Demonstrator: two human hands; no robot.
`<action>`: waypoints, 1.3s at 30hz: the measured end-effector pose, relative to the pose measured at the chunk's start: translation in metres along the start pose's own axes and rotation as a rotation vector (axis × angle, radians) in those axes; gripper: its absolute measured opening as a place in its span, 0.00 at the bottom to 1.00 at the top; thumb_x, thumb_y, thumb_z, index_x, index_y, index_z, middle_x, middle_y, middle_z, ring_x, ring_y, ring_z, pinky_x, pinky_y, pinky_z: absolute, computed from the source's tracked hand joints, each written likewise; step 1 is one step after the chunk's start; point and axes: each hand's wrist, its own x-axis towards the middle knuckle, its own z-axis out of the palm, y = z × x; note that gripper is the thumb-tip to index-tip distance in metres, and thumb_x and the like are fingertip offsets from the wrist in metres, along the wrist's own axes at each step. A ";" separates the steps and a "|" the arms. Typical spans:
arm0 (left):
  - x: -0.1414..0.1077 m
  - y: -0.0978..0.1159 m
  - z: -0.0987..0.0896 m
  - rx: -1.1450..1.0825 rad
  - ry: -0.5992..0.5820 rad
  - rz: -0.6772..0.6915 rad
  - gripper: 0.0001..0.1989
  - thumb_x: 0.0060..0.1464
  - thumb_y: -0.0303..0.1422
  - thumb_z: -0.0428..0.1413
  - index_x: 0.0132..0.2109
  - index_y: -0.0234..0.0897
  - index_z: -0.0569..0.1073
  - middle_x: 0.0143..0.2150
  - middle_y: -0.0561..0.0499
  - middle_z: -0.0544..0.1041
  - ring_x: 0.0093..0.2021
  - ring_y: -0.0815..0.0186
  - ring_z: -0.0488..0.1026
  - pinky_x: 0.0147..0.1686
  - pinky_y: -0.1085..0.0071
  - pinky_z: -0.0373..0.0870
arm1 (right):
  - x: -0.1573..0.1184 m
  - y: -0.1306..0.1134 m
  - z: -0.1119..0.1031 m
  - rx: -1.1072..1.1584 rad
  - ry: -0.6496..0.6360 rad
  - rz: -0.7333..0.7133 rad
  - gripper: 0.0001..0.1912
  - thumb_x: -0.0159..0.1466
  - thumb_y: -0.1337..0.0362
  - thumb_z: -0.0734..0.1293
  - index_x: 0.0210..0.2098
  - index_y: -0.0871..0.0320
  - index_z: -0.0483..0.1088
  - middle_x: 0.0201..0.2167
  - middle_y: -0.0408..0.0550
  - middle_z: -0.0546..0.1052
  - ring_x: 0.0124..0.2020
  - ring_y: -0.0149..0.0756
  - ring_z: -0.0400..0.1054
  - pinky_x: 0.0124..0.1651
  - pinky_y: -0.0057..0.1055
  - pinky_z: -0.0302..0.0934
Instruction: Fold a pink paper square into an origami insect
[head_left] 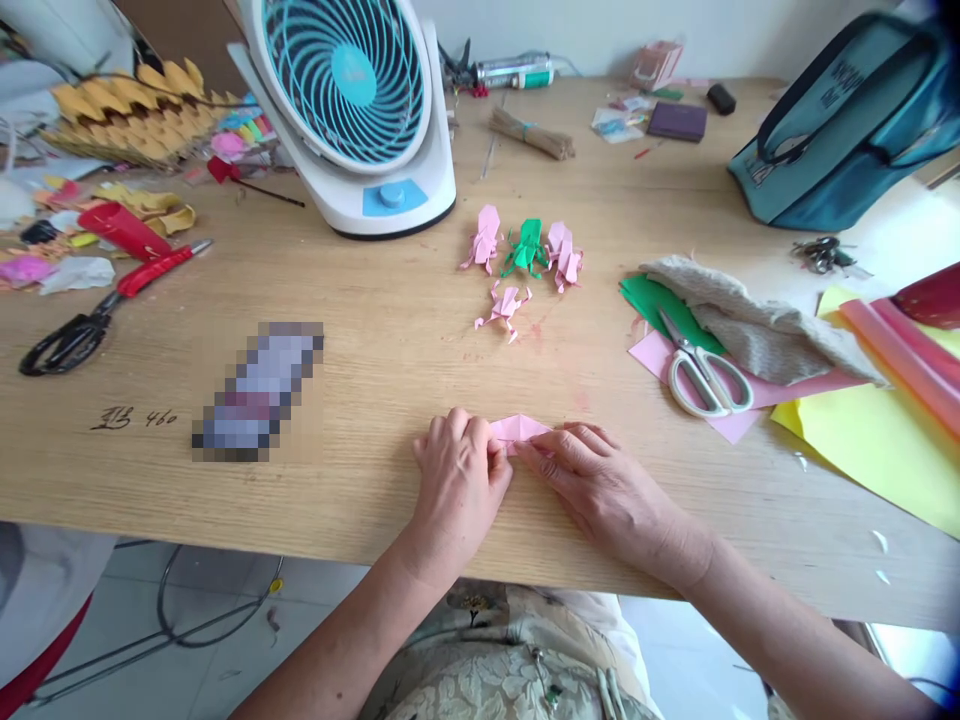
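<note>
A small piece of folded pink paper (520, 428) lies on the wooden table (360, 400) between my hands. My left hand (463, 470) is closed on its left end, with the thumb against the paper. The fingers of my right hand (600, 480) pinch its right part near the lower edge. My fingers hide both ends of the paper. Farther back stand folded paper figures with thin legs: a green one (529, 247), a pink one (485, 238) to its left, another pink one (564, 254) to its right, and a smaller pink one (505, 308) in front.
White-handled scissors (705, 375) rest on pink and green paper beside a grey cloth (757, 320). Yellow paper (862, 450) lies at the right edge. A fan (390, 200) stands at the back, a blue bag (847, 130) back right. Red-and-black scissors (112, 305) and a blurred-out object (259, 390) lie left.
</note>
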 end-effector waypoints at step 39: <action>-0.021 -0.019 0.001 -0.014 0.047 0.487 0.21 0.64 0.27 0.51 0.63 0.34 0.65 0.64 0.42 0.70 0.64 0.57 0.64 0.59 0.58 0.60 | -0.001 0.001 0.003 -0.042 0.047 -0.028 0.15 0.71 0.71 0.57 0.52 0.61 0.71 0.49 0.57 0.72 0.47 0.45 0.64 0.52 0.45 0.62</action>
